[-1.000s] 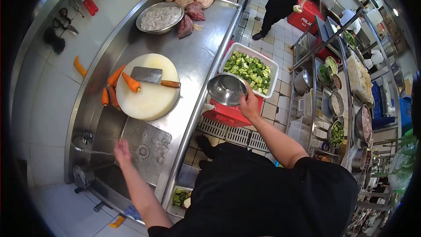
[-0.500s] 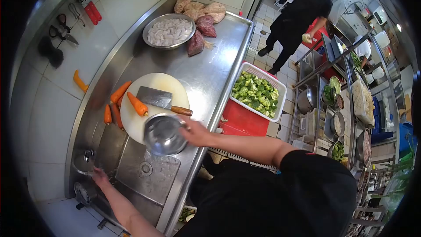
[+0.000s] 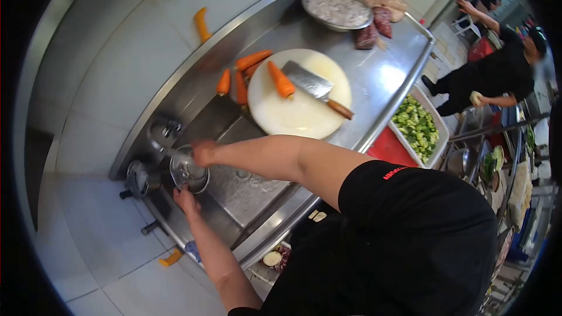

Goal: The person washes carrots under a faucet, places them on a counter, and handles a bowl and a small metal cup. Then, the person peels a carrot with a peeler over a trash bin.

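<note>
A shiny metal bowl (image 3: 199, 182) is low in the sink at the left, below the faucet (image 3: 168, 130). My left hand (image 3: 186, 199) grips the bowl's near rim, fingers closed on it. At the far side of the bowl is my right hand (image 3: 205, 153), smeared by motion, so its fingers do not show clearly. Behind lies a round white cutting board (image 3: 287, 118) with a cleaver (image 3: 307, 79) and one carrot (image 3: 281, 81) on it. Several more carrots (image 3: 253, 59) rest against the board's left side.
At the counter's far end a metal bowl (image 3: 336, 26) holds pale pieces, near bagged dark red meat (image 3: 367, 36). A white basket (image 3: 440, 131) of cut green vegetables stands beyond the counter edge. Another person (image 3: 492, 73) in black stands at the right, holding something pale.
My right hand has carried the metal bowl from beside the cutting board left to the faucet. My left hand has moved from the faucet onto the bowl's rim. The view has swung left.
</note>
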`<control>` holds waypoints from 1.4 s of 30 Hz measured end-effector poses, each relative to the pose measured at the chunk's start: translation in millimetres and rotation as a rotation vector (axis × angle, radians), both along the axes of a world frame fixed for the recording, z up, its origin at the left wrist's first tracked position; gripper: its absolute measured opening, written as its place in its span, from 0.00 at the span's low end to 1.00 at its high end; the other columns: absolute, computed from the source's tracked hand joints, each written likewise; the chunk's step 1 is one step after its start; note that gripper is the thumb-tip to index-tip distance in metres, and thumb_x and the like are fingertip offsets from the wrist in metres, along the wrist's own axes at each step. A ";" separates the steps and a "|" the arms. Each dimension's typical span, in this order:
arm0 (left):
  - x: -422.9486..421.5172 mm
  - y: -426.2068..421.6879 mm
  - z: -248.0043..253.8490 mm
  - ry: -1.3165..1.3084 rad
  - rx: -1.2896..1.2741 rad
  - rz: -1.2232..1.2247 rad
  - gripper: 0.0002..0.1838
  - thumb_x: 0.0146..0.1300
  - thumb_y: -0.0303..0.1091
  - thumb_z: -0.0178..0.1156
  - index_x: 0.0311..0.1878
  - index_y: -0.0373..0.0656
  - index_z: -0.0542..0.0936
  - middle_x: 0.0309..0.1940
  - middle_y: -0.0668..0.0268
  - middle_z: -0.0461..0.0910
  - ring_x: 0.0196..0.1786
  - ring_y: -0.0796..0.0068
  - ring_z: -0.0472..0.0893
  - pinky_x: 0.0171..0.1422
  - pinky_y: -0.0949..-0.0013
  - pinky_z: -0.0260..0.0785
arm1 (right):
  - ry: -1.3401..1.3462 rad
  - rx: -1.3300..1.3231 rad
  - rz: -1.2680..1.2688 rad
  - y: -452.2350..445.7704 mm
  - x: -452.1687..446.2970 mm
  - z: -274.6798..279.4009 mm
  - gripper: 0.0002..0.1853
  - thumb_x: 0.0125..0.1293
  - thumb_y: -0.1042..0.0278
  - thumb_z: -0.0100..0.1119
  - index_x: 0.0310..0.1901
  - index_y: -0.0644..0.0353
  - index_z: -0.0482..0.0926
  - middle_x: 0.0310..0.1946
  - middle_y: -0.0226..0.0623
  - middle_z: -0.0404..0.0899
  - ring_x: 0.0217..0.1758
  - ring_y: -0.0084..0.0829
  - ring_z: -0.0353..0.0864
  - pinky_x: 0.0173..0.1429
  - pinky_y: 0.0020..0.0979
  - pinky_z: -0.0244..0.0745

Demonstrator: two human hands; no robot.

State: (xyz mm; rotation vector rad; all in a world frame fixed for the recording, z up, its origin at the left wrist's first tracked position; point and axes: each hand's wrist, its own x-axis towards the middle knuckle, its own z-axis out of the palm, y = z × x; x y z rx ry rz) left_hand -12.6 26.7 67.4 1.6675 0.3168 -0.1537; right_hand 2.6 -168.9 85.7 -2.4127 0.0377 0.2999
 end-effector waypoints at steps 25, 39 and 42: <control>-118.1 -84.3 13.2 -0.922 0.705 -0.755 0.14 0.45 0.29 0.67 0.36 0.38 0.76 0.64 0.54 0.66 0.59 0.51 0.72 0.57 0.54 0.67 | -0.104 0.795 -1.036 -52.8 -144.4 -9.1 0.14 0.68 0.60 0.48 0.43 0.64 0.76 0.36 0.51 0.77 0.45 0.45 0.79 0.45 0.38 0.73; -195.5 -26.6 16.8 -0.255 0.363 -0.092 0.26 0.50 0.27 0.68 0.54 0.40 0.71 0.54 0.55 0.68 0.53 0.63 0.74 0.46 0.69 0.72 | -1.531 1.330 -0.610 -296.2 -223.7 375.8 0.18 0.71 0.67 0.40 0.61 0.60 0.66 0.54 0.40 0.70 0.58 0.31 0.70 0.61 0.33 0.68; -194.8 1.3 -0.4 -0.350 0.338 0.033 0.25 0.52 0.26 0.67 0.54 0.39 0.70 0.54 0.57 0.68 0.53 0.65 0.73 0.45 0.70 0.72 | -1.477 1.312 -0.462 -339.1 -162.9 470.3 0.11 0.68 0.67 0.41 0.50 0.51 0.67 0.37 0.30 0.71 0.39 0.27 0.71 0.44 0.30 0.68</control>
